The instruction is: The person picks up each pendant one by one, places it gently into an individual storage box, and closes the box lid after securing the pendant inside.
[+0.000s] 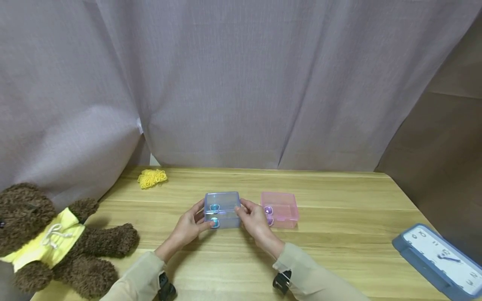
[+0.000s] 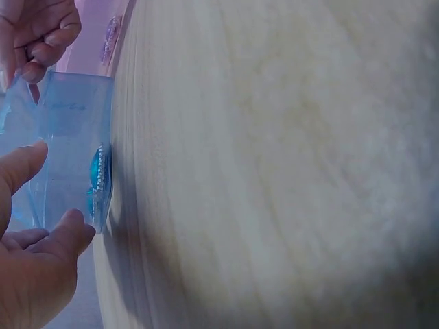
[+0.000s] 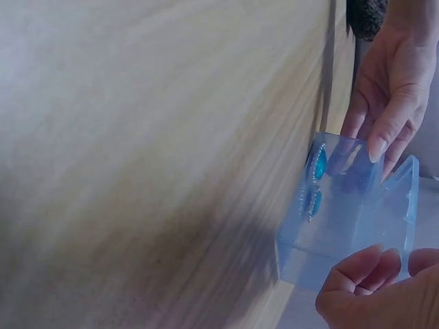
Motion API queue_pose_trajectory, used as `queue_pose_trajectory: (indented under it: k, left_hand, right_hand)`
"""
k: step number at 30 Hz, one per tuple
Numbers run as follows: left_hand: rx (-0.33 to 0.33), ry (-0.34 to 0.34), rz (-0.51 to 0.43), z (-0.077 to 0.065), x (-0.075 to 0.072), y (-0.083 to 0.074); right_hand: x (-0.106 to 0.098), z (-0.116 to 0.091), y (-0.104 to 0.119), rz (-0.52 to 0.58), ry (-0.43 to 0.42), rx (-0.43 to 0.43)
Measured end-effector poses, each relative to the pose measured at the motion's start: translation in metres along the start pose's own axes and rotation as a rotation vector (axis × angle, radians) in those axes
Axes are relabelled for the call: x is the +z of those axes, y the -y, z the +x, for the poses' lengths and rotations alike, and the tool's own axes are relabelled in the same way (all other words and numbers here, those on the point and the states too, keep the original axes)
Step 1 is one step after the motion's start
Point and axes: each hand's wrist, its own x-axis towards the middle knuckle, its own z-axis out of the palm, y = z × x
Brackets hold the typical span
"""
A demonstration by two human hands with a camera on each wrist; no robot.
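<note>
A clear blue plastic box (image 1: 222, 219) stands on the table between the two hands, two blue gem ornaments (image 3: 319, 163) inside near its left end. Its hinged lid (image 3: 401, 205) is tilted partly up. My left hand (image 1: 189, 225) grips the box's left end, thumb at the front and fingers behind. At the right end, my right hand (image 1: 256, 218) pinches the lid's edge between thumb and fingers. Just right of that hand is a clear pink box (image 1: 285, 209), with two purple gem ornaments (image 1: 268, 210) inside, partly covered by the hand in the head view.
A brown teddy bear (image 1: 109, 240) in a yellow top lies at the left. Behind it, a bundle of yellow cord (image 1: 151, 178) sits near the table's back edge. A blue-framed clock (image 1: 438, 259) lies at the far right. Grey curtain (image 1: 233, 83) hangs behind the wooden table (image 1: 339, 242).
</note>
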Motion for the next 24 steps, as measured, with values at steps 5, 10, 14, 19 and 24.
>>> queue_pose_trajectory:
  k: [5, 10, 14, 19, 24]
  left_hand:
    - [0.000, 0.013, -0.003, 0.000, -0.001, -0.001]
    - [0.001, 0.030, -0.003, 0.000, -0.001, -0.001]
    - [0.012, 0.035, 0.000, 0.000, -0.002, 0.000]
    - [0.015, 0.039, -0.021, 0.000, -0.003, 0.000]
    - [0.053, 0.032, -0.002, 0.000, -0.002, 0.003]
  right_hand:
    - [-0.002, 0.000, -0.004, -0.046, 0.003, -0.022]
    - [-0.003, -0.001, -0.008, -0.070, 0.013, -0.027]
    - [-0.004, -0.001, -0.010, -0.105, 0.013, -0.032]
    - [-0.004, 0.000, -0.012, -0.127, 0.013, -0.030]
    - [-0.003, -0.002, -0.014, -0.107, 0.009, -0.035]
